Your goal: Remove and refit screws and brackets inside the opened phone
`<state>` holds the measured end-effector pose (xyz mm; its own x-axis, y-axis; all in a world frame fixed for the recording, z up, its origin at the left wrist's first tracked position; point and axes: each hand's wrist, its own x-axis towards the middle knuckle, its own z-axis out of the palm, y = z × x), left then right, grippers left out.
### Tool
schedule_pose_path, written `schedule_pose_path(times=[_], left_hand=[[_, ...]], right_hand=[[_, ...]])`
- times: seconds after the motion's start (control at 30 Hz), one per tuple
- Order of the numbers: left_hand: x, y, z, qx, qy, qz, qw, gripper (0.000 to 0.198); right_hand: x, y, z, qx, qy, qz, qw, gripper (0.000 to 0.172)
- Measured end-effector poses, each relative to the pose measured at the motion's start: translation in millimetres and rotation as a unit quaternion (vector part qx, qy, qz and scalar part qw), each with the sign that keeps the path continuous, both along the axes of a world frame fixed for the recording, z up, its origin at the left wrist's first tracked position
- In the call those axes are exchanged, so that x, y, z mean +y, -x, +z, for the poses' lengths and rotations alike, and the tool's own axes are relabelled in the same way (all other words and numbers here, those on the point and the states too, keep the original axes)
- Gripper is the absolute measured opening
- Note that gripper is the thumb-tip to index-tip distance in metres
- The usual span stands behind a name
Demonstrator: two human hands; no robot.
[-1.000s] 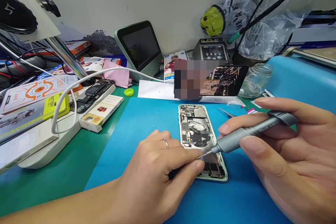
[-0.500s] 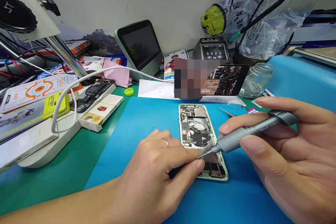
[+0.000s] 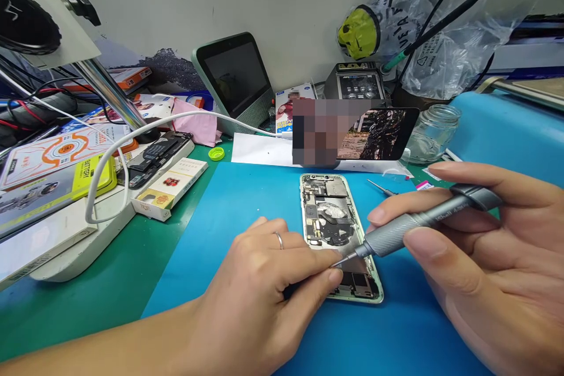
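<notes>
An opened phone (image 3: 335, 211) with a pale green frame lies on the blue mat, its inner parts and round black-and-silver section exposed. In my right hand (image 3: 480, 252) is a grey precision screwdriver (image 3: 409, 227), held between thumb and fingers and slanting down to the left. My left hand (image 3: 268, 282), with a ring on one finger, pinches thumb and forefinger at the screwdriver's thin tip, over the lower part of the phone. Those fingers cover the very end of the tip, so I cannot tell whether a screw is there.
A propped phone (image 3: 379, 134) plays a picture behind the mat. Beside it stands a glass jar (image 3: 434, 132). A second screwdriver (image 3: 381, 187) lies right of the opened phone. Leftward are another opened phone (image 3: 161, 158), a small box (image 3: 170, 188) and a looping white cable (image 3: 110, 155).
Both hands, the screwdriver and the opened phone keep practically the same places. On the propped phone's screen, the small white caption has gone.
</notes>
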<state>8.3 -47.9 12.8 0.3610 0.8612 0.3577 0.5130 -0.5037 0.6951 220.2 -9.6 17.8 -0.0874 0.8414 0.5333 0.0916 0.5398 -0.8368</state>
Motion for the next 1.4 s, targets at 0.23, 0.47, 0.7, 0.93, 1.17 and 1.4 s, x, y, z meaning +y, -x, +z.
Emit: schedule_pose_path(times=[0.23,0.47,0.7,0.93,1.17,1.4], left_hand=[[1.0,1.4,-2.3,0.009,0.002,-0.005,1.0,0.017],[1.2,0.3,-1.0,0.022,0.004,-0.01,1.0,0.018],[-0.9,0.9,-1.3,0.021,0.003,-0.009,1.0,0.018],[-0.9,2.2,-2.2,0.016,-0.008,-0.007,1.0,0.015],[-0.1,2.0,-2.2,0.017,-0.013,-0.008,1.0,0.017],[-0.1,1.2,-2.9,0.025,-0.01,-0.006,1.0,0.017]], right_hand=[[-0.5,0.5,0.8,0.0,0.0,0.004,1.0,0.041],[-0.2,0.2,1.6,-0.005,0.002,0.004,1.0,0.039],[-0.3,0.5,0.2,-0.004,-0.002,0.007,1.0,0.041],[0.5,-1.6,-2.6,-0.017,-0.016,0.005,1.0,0.043],[1.5,-1.4,-0.4,-0.016,-0.021,0.015,1.0,0.043],[2.7,0.9,-0.9,-0.015,-0.024,0.019,0.999,0.044]])
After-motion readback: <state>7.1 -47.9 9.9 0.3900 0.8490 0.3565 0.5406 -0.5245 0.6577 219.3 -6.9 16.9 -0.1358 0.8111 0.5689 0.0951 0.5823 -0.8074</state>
